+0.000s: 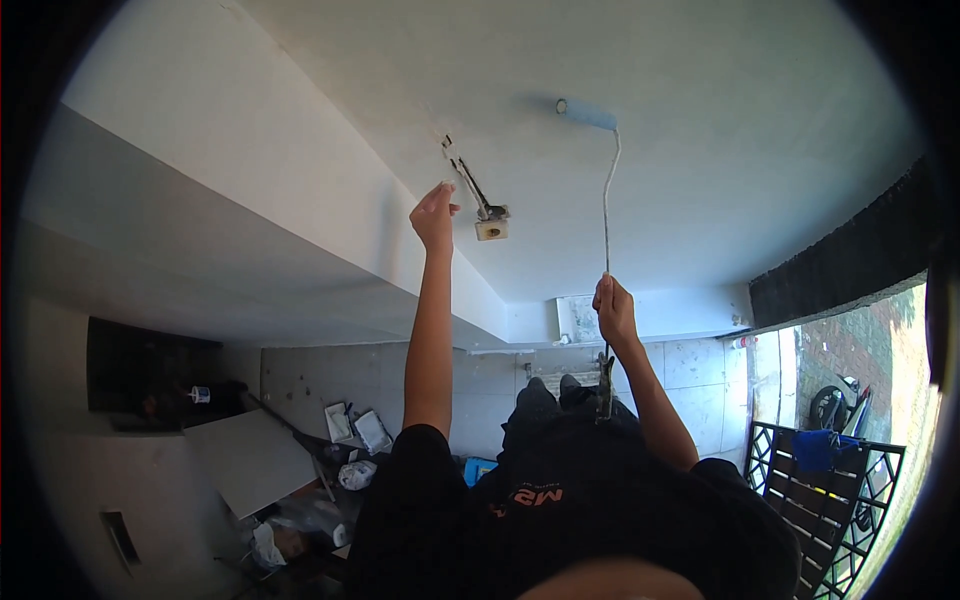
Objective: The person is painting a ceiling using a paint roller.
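Raised in front of me, my right hand [614, 308] is closed round the thin metal rod of a paint roller [587, 114]. The roller's light blue sleeve is up at the white wall [700, 190]; whether it touches is hard to tell. My left hand [434, 214] is lifted beside the wall's inner corner, fingers drawn together in a pinch. Its fingertips look whitish, and anything between them is too small to make out. Just right of that hand, a dark-edged groove with a cable [467, 177] runs down to a small square electrical box [492, 230].
Paint trays [373, 430], a plastic bag [357, 475] and a leaning board [250, 460] are at the lower left. A black metal gate [815, 490] with a blue cloth stands at the lower right. A white panel [577, 318] is low against the wall.
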Available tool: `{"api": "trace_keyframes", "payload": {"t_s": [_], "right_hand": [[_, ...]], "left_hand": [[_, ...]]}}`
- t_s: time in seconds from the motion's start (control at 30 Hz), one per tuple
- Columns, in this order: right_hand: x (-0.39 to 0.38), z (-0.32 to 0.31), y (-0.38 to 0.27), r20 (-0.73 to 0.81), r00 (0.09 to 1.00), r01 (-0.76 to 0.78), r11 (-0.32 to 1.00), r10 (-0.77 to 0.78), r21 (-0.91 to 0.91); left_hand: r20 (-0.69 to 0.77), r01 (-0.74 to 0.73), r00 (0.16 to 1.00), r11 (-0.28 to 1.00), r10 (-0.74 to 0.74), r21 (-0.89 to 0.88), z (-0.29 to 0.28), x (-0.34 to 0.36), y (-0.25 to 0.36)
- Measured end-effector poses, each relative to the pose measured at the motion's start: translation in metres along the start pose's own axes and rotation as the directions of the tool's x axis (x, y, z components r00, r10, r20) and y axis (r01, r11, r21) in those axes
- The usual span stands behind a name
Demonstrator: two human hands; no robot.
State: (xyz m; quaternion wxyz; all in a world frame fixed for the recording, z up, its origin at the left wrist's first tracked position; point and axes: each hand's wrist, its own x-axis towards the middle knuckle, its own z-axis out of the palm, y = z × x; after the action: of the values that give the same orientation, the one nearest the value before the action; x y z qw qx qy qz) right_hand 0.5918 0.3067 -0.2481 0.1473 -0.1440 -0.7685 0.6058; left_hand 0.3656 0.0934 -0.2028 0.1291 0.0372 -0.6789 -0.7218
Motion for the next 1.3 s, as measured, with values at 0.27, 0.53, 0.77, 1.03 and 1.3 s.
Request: {"api": "trace_keyframes", "payload": {"t_s": [0.27,0.53,0.77,1.03,1.3], "right_hand": [[-0.010,0.006,-0.002,0.068,0.998,0.003,1.000,-0.002,-0.017],[-0.008,0.008,0.006,0.103,0.995,-0.008,1.000,0.008,-0.002],[-0.013,0.029,-0.011,0.096,0.992,0.084,0.996,-0.079,-0.043],[-0.012,0.077,-0.021,0.127,0.981,0.149,0.989,-0.149,0.011],[-0.010,0.121,-0.036,0.136,0.980,0.146,0.989,-0.143,-0.013]], "left_hand": [[0.010,0.299,0.705,0.309,-0.709,0.903,-0.096,-0.139,-0.152],[-0.212,0.340,0.877,0.246,-0.432,0.908,-0.215,-0.228,-0.177],[-0.430,0.509,0.847,0.243,-0.311,0.826,-0.234,-0.265,-0.165],[-0.310,0.391,0.919,0.475,-0.242,0.788,-0.194,-0.294,-0.135],[-0.504,0.589,0.787,0.678,-0.357,0.439,-0.213,-0.273,-0.125]]}}
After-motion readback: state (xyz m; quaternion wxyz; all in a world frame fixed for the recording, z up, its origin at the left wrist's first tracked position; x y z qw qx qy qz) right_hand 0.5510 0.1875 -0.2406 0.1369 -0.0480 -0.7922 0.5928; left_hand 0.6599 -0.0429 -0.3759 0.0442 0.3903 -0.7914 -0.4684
